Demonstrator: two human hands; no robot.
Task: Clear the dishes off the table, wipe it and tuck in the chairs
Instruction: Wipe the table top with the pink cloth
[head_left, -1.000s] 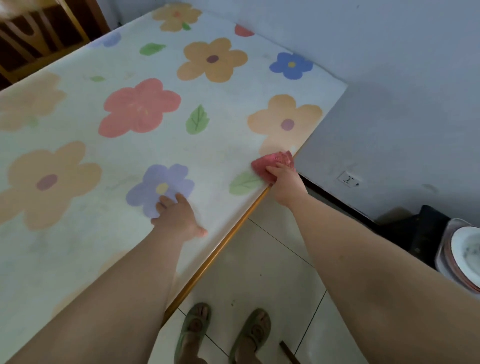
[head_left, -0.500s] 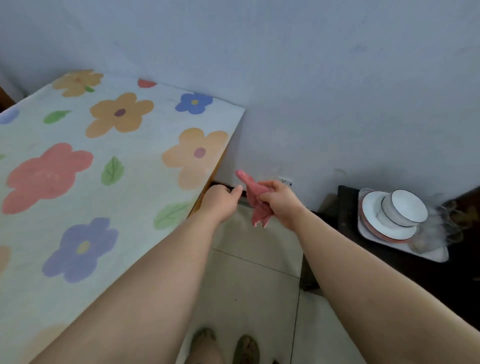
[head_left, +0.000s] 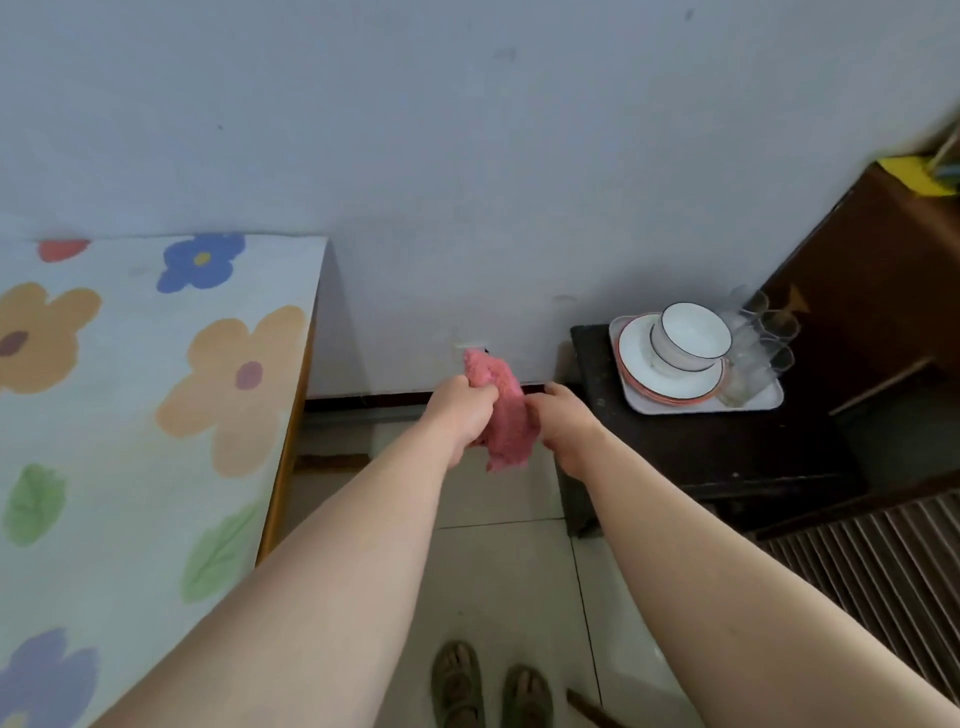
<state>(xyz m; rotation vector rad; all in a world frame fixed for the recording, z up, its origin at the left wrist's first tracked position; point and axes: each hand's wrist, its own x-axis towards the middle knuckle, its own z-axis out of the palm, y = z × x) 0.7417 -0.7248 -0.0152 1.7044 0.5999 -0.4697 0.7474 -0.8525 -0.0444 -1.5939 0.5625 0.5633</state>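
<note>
A crumpled pink cloth (head_left: 504, 415) hangs in the air over the floor, to the right of the table (head_left: 130, 415) with the flowered cover. My left hand (head_left: 460, 413) grips its upper left part in a fist. My right hand (head_left: 563, 423) holds its right side with curled fingers. White plates with a white bowl (head_left: 691, 338) stacked on them sit on a pale tray (head_left: 769, 402), beside several clear glasses (head_left: 758, 343). The tray rests on a low dark stand (head_left: 701, 452) at the right.
A pale wall (head_left: 467, 156) runs behind the table and the stand, with a socket low on it. A dark wooden cabinet (head_left: 872, 312) stands at the far right, and slatted wood (head_left: 872, 571) lies below it. My sandalled feet (head_left: 488, 686) stand on tiled floor.
My right hand lifted the cloth off the table edge and carried it right. My left hand left the tabletop and took hold of the cloth too. The view swung right toward the stand.
</note>
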